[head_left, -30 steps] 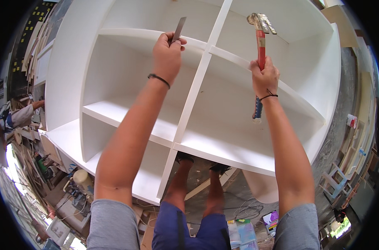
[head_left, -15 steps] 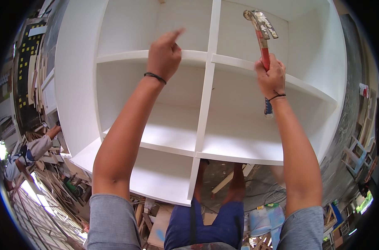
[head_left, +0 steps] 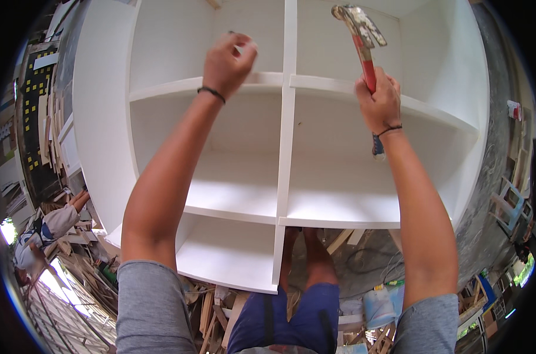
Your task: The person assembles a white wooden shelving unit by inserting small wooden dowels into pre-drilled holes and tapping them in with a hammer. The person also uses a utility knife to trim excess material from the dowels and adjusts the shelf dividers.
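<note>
A white shelf unit with several compartments stands in front of me. My right hand is wrapped round the handle of a claw hammer, whose worn, paint-spattered head points up and away in front of the upper right compartment. Below the fist pokes the dark blue end of its red handle. My left hand is raised before the upper left compartment, near a horizontal shelf edge. Its thumb and fingers are drawn together, slightly blurred; a small dark spot shows at the fingertips, too small to name.
Wood offcuts lie around my feet, with a light blue container to their right. Another person is at the far left among scrap timber. A light blue frame stands at the right edge.
My left hand has risen slightly, and its extended finger has curled in toward the thumb. The hammer in my right hand has shifted a little up and left, as has the whole view of the shelf.
</note>
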Tool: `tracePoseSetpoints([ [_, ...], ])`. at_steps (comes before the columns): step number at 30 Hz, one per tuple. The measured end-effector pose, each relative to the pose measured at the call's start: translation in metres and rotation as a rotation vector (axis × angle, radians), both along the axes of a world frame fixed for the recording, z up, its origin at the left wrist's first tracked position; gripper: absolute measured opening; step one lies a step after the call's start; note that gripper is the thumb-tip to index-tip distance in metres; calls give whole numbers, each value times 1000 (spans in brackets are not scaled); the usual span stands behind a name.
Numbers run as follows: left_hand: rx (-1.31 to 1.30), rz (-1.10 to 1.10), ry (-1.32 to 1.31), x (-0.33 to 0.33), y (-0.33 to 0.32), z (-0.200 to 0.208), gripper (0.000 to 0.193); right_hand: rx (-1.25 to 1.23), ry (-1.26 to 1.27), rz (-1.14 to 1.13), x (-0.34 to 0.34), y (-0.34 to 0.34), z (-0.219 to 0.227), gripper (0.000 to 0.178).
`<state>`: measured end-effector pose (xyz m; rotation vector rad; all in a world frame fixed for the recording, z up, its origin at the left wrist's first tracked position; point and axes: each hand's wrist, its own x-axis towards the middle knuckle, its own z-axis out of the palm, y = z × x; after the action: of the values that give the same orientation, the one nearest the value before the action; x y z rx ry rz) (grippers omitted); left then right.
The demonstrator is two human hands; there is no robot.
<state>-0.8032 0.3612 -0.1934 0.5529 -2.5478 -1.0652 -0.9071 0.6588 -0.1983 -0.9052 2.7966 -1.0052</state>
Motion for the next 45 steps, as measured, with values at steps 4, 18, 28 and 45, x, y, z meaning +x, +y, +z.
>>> tracePoseSetpoints([
  [4,-208,256,-361,-2,-7,-22,39,-2,-15,30,-8,-1,-6,15],
  [18,-350,322,-338,-3,12,-15,37,0,-49,17,-5,1,-7,20],
  [28,-281,365,-280,-4,16,3,25,49,-149,-10,-2,-5,12,25],
  [45,-188,302,-265,-5,21,7,28,208,-94,-109,-28,-102,26,35],
])
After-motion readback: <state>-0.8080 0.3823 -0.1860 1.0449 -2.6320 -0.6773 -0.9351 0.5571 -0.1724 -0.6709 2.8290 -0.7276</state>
